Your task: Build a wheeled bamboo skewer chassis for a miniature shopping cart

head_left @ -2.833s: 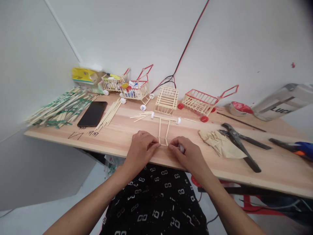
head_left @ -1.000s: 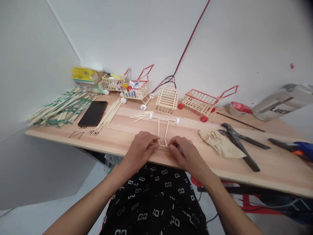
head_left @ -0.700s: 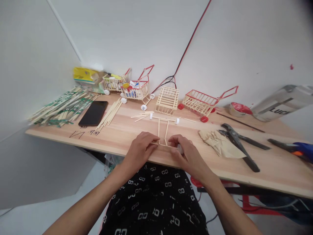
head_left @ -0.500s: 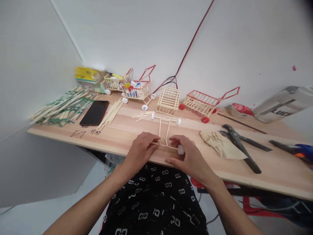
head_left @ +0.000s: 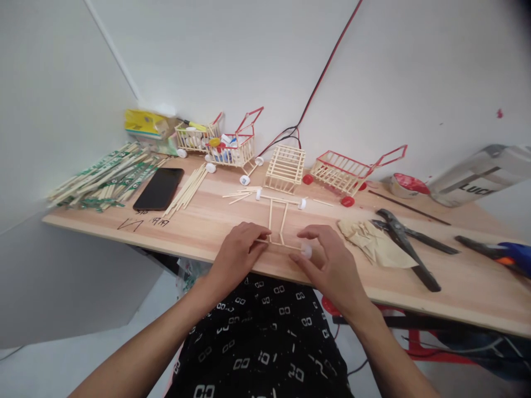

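Note:
A small frame of thin wooden sticks (head_left: 277,221) lies flat on the wooden table (head_left: 215,226), with white cap wheels at its far axle. My left hand (head_left: 238,254) is closed, pinching the left end of the near cross stick. My right hand (head_left: 332,262) hovers at the right end of that stick, thumb and forefinger curved around a white cap wheel (head_left: 306,251) fitted there.
Behind stand an unpainted stick basket (head_left: 284,168), a red-trimmed cart (head_left: 346,171) and two filled carts (head_left: 226,146). A phone (head_left: 158,189), loose sticks (head_left: 186,190) and wrapped chopsticks (head_left: 103,177) lie left. Sandpaper (head_left: 373,243), pliers (head_left: 406,243), a red paint lid (head_left: 404,184) lie right.
My right hand has drawn back and loosened from a tight pinch, uncovering the white wheel on the right end of the near stick. My left hand has stayed put.

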Tool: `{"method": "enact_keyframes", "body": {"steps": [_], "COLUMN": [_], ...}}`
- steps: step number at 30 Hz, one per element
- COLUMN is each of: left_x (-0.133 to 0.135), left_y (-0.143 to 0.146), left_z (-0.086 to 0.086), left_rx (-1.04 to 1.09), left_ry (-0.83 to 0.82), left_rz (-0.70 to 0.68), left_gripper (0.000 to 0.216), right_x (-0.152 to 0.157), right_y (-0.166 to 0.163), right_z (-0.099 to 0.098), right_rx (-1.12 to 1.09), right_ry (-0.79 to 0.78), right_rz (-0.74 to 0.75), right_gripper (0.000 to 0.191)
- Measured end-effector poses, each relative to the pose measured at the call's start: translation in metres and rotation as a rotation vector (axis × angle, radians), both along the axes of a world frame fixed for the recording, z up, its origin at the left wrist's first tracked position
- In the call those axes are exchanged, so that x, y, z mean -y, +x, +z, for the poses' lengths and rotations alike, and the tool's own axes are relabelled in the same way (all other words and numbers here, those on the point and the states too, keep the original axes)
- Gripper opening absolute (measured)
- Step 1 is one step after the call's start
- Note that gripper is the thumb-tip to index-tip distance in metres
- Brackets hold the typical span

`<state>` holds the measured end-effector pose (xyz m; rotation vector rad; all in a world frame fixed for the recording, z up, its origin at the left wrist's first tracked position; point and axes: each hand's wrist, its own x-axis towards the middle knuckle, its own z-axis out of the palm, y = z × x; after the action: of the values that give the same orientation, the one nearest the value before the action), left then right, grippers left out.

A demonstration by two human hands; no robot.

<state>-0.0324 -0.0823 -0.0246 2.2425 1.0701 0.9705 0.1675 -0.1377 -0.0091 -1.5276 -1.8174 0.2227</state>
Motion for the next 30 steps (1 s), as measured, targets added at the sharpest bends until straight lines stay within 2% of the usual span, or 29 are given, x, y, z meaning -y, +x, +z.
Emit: {"method": "enact_keyframes", "body": {"steps": [6,9,18,30], "left_x": [0.0,0.002,0.004,0.003], "left_y": [0.0,-0.001,0.002,0.004], "left_z": [0.0,0.001,0.004,0.005], "left_rx": [0.003,0.005,0.009,0.023], "left_ry": [0.016,0.027,0.004,-0.048], "left_rz": [-0.019,-0.023,0.038,0.061], "left_gripper": [0.02,0.021,0.004,0.003], "right_x": [-0.012,-0.013,-0.011,-0.011], "right_y": [-0.007,-0.007,-0.011,-0.014], "right_z": [0.006,0.005,0.001,0.0], "right_rx": [0.014,0.028,0.021,0.051], "right_ry": [-0.174,-0.188,-0.219,-0.198], "right_rz": [-0.025,-0.019,-0.027,-0.056], "right_gripper": [0.017,0.018,0.015,0.016]}}
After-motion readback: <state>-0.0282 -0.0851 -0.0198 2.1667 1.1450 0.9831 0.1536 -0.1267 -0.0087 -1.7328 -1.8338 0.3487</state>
